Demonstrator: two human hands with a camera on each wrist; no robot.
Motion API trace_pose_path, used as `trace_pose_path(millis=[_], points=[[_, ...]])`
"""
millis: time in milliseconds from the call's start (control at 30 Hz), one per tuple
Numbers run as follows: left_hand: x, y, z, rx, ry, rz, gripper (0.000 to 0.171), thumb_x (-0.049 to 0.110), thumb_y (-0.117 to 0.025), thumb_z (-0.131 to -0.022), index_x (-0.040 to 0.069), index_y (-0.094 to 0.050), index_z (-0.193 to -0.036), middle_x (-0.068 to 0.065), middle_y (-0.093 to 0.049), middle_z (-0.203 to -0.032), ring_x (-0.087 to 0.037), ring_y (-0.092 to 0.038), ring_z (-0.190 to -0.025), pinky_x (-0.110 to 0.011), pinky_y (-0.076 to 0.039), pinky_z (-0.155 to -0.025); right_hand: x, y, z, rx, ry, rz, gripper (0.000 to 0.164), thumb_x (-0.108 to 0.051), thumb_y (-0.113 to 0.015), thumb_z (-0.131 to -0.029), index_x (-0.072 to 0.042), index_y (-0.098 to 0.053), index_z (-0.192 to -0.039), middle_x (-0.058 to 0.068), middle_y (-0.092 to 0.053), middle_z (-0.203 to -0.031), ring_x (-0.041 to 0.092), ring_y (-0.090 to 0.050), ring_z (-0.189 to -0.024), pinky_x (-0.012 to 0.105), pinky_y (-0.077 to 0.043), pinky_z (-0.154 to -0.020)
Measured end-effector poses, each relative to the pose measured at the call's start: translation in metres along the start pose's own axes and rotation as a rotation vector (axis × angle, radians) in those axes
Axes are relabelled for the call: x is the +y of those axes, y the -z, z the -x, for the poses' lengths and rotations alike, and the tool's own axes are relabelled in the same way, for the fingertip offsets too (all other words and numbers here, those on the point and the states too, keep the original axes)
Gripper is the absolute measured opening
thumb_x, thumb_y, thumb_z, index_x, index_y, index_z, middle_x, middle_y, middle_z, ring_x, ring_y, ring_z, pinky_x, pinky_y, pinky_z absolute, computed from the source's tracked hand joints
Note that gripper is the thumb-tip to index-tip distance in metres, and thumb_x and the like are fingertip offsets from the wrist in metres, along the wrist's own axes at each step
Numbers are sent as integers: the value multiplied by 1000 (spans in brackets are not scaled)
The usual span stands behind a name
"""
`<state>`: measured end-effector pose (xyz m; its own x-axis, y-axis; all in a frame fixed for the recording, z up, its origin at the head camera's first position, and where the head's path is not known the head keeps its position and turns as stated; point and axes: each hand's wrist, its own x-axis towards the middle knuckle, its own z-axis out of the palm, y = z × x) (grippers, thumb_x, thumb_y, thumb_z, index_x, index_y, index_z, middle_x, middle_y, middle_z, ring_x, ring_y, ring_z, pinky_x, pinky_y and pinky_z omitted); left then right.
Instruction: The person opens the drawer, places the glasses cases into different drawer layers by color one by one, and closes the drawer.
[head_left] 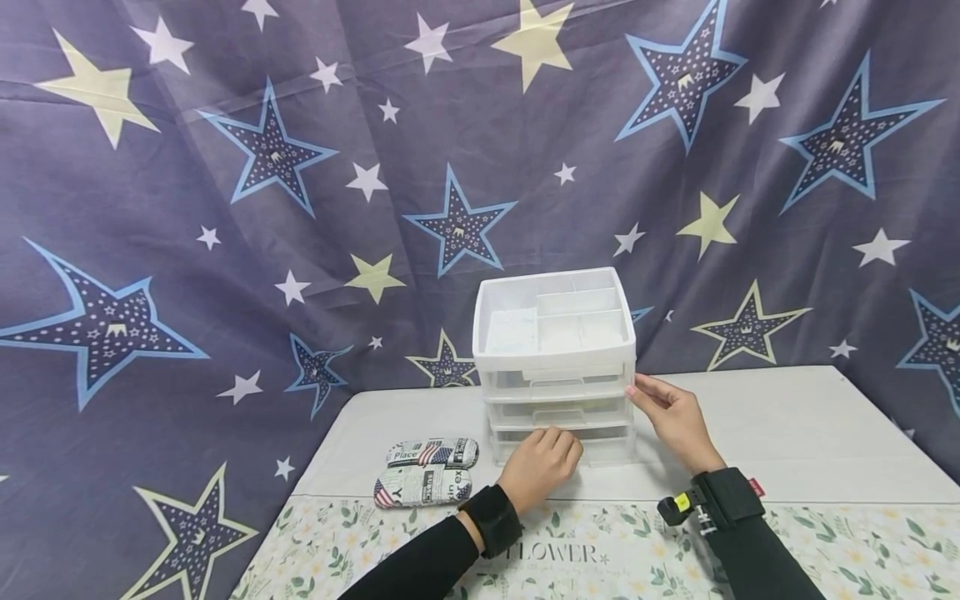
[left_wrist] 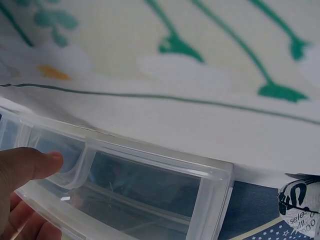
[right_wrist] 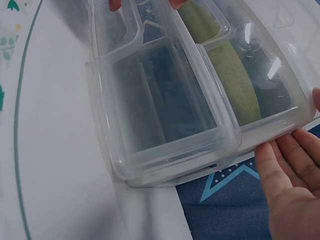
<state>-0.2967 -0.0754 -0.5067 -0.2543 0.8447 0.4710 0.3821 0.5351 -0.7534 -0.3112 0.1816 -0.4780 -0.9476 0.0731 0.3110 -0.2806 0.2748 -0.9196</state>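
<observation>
A white plastic drawer unit (head_left: pixel 553 363) with clear drawers and a divided top tray stands on the table. My left hand (head_left: pixel 542 468) is at the front of the bottom drawer (right_wrist: pixel 160 100), its thumb (left_wrist: pixel 47 165) over the drawer's handle and the other fingers curled at its upper edge. My right hand (head_left: pixel 677 421) touches the unit's right side, fingers laid fairly straight along it and thumb near the front corner. Through the front of the middle drawer (right_wrist: pixel 275 75), an olive-green thing (right_wrist: pixel 227 75) shows.
Left of the unit lie two rounded, newspaper-print cloth things (head_left: pixel 426 472), side by side. A flower-print cloth (head_left: pixel 330 542) covers the front of the white table (head_left: pixel 772 433). Behind hangs a dark star-patterned curtain (head_left: pixel 525 150), close to the table's back edge.
</observation>
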Motion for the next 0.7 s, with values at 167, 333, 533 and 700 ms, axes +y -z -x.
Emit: trace_pose_path(millis=[167, 333, 533, 700], points=[[1, 5, 0, -8, 1, 17, 34, 2, -34, -107, 15, -65, -104, 1, -60, -97, -14, -59, -84, -22, -52, -68, 0, 1, 1, -5, 2, -4, 62, -45, -68, -99, -2, -59, -142, 21, -64, -136, 35, -61, -127, 51, -50, -107], [2, 8, 1, -1, -2, 21, 36, 1, -33, -108, 15, -65, -105, 1, -60, -97, -14, -58, -84, -22, -51, -67, 0, 1, 0, -6, 13, 1, 61, -45, -68, -99, -1, -59, -142, 21, -64, -136, 35, -61, -128, 51, -51, -107], [3, 15, 2, -32, -8, 35, 34, 3, -34, -109, 16, -66, -107, 2, -61, -99, -13, -58, -84, -21, -51, -67, 0, 1, 0, -9, 8, -1, 62, -44, -68, -99, -1, -59, -142, 21, -63, -137, 35, -60, -128, 50, -50, -107], [4, 21, 2, -34, -1, 65, 41, 3, -28, -110, 15, -67, -107, 1, -62, -99, -13, -59, -84, -21, -52, -67, 0, 1, 0, -8, 10, -3, 63, -45, -68, -99, 0, -58, -142, 21, -63, -138, 36, -60, -129, 51, -50, -108]])
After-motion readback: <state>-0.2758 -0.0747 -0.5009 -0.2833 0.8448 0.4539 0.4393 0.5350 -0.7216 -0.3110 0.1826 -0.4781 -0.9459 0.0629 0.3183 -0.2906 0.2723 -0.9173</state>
